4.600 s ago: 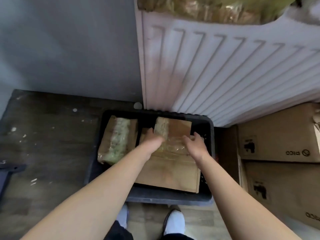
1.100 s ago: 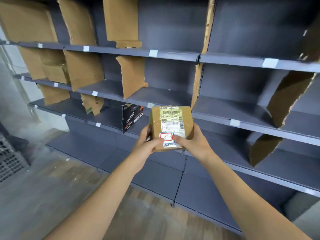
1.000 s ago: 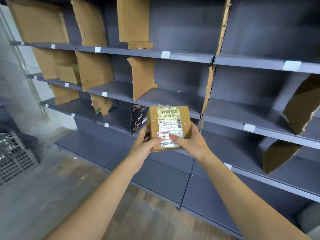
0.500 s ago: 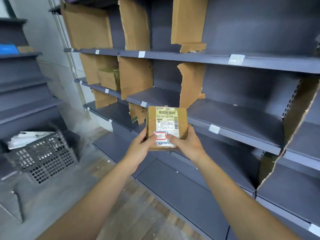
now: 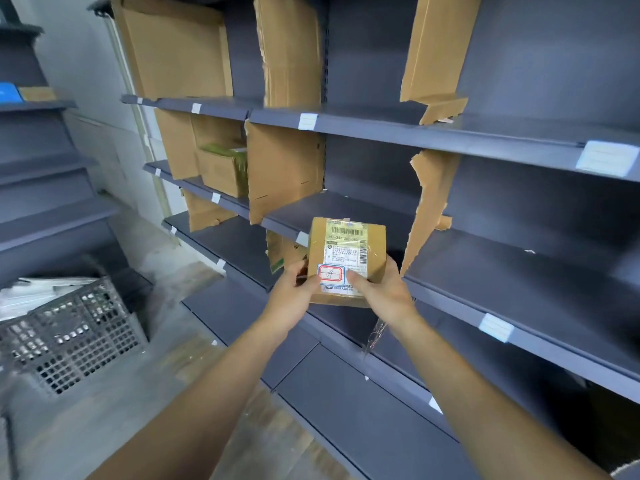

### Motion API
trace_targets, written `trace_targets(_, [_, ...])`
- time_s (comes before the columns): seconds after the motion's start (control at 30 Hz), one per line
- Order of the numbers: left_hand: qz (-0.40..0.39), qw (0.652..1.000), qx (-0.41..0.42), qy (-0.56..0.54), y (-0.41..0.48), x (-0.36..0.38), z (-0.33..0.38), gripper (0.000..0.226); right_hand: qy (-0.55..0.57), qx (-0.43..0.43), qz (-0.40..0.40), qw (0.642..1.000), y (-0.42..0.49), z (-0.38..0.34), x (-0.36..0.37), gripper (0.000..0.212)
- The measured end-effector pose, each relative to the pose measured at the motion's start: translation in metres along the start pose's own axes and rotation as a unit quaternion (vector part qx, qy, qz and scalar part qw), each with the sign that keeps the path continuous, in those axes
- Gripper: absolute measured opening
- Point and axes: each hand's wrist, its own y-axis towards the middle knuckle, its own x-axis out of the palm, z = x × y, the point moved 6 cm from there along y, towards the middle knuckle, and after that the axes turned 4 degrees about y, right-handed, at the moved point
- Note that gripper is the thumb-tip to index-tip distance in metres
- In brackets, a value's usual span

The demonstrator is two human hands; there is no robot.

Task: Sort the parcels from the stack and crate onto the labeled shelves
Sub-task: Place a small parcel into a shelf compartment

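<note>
Far to your left, the grey plastic lattice crate (image 5: 69, 337) sits on the floor, well apart from your hands. Your left hand (image 5: 294, 299) grips the lower left corner of the small brown cardboard parcel wrapped in clear tape (image 5: 346, 251), thumb across its face. The parcel hangs in the air between both hands, just in front of the front edge of the dark grey metal shelf (image 5: 346, 206). Its labelled face is turned toward you, and its slightly longer side runs away from you toward the shelving. Your right hand (image 5: 384, 292) grips the lower right corner the same way. Both hands are equally near, so neither leads.

The red-bordered sticker (image 5: 331, 274) between your thumbs seems to read 9 (the handwriting is small). The bay ahead lies between the plain brown cardboard divider (image 5: 284, 174) and the torn brown cardboard divider (image 5: 429, 209), beyond and slightly above the parcel's far edge. If its white tag (image 5: 302, 239) matches, I judge the next move to be a push forward and up.
</note>
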Motion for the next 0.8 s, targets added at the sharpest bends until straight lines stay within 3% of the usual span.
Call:
trace_targets(0.17, [-0.036,0.999,0.010,0.008,0.063,-0.008,-0.006,0.027,-0.051,0.032,0.038,0.998,0.044,0.001,0.015,0.067])
trace_targets(0.3, [-0.074,0.996,0.038,0.017,0.120,-0.019,-0.008,0.009,-0.091,0.039,0.091,0.991,0.084,-0.004,0.028,0.080])
trace_targets(0.4, [-0.102,0.993,0.043,0.028,0.165,-0.033,-0.017,0.019,-0.133,0.052,0.128,0.982,0.111,-0.006,0.044,0.069])
trace_targets(0.5, [-0.134,0.989,0.053,0.025,0.204,-0.049,-0.022,0.015,-0.148,0.061,0.157,0.975,0.129,-0.010,0.063,0.064])
trace_targets(0.67, [-0.190,0.979,0.069,0.019,0.261,-0.064,-0.028,0.008,-0.124,0.049,0.210,0.968,0.144,-0.023,0.093,0.061])
trace_targets(0.8, [-0.210,0.974,0.082,0.026,0.287,-0.065,-0.028,0.019,-0.156,0.060,0.246,0.955,0.152,-0.025,0.107,0.062])
